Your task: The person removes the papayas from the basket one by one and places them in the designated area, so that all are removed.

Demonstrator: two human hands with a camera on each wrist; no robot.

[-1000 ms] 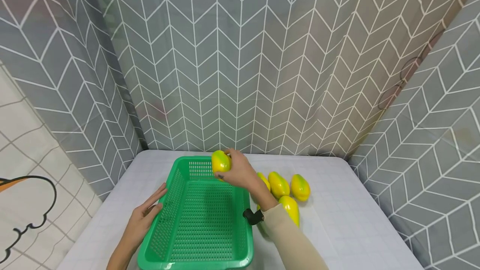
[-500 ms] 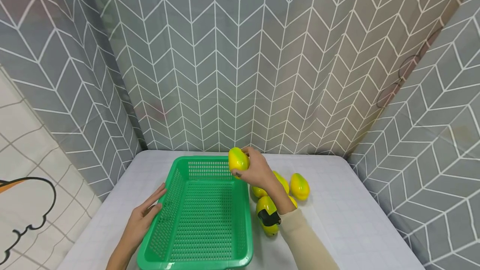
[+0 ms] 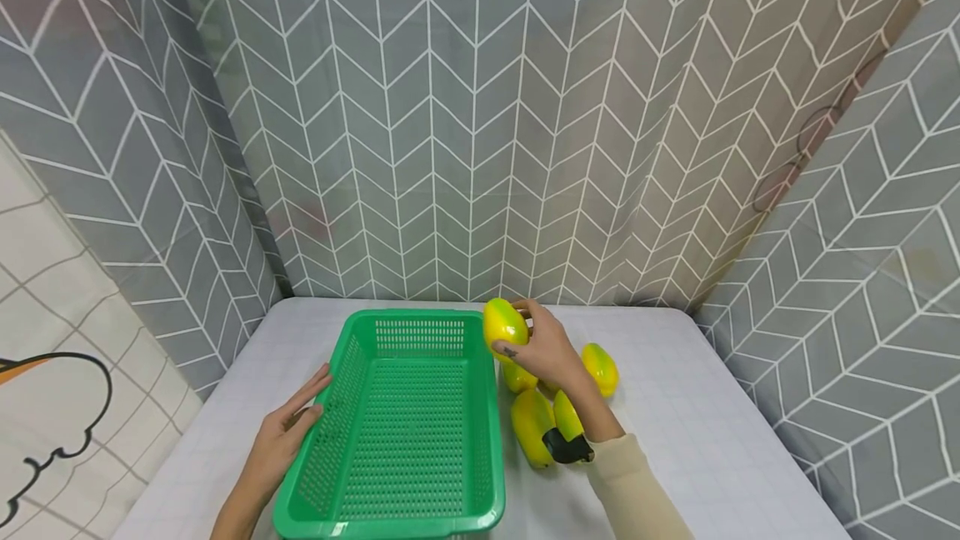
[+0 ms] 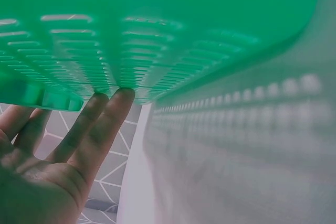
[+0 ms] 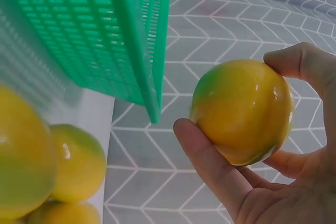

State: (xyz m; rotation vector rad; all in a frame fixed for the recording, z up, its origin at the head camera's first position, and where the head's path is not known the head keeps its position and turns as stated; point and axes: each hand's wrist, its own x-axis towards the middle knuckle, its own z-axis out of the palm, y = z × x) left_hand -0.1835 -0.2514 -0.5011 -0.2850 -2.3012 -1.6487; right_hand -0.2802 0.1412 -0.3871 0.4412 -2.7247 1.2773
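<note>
A yellow mango [image 3: 505,325] with a green blush is gripped by my right hand [image 3: 546,347], raised at the back right corner of the green plastic basket [image 3: 491,407]. In the right wrist view, thumb and fingers hold this mango [image 5: 242,111] from its sides, apart from the basket wall [image 5: 79,30]. My left hand [image 3: 279,440] rests at the basket's left side. Its fingers [image 4: 100,129] are straight and touch the perforated outer wall [image 4: 157,51] in the left wrist view. No fruit shows inside the basket.
Several more mangoes lie on the white-covered table [image 3: 675,440] right of the basket, among them one mango [image 3: 532,427] near its wall and another mango [image 3: 600,369] farther right. The right forearm partly covers the group. A grey patterned curtain [image 3: 465,148] hangs behind.
My right hand has moved right with the mango, from over the basket's back part to its right rim. My left hand stays at the basket's left side.
</note>
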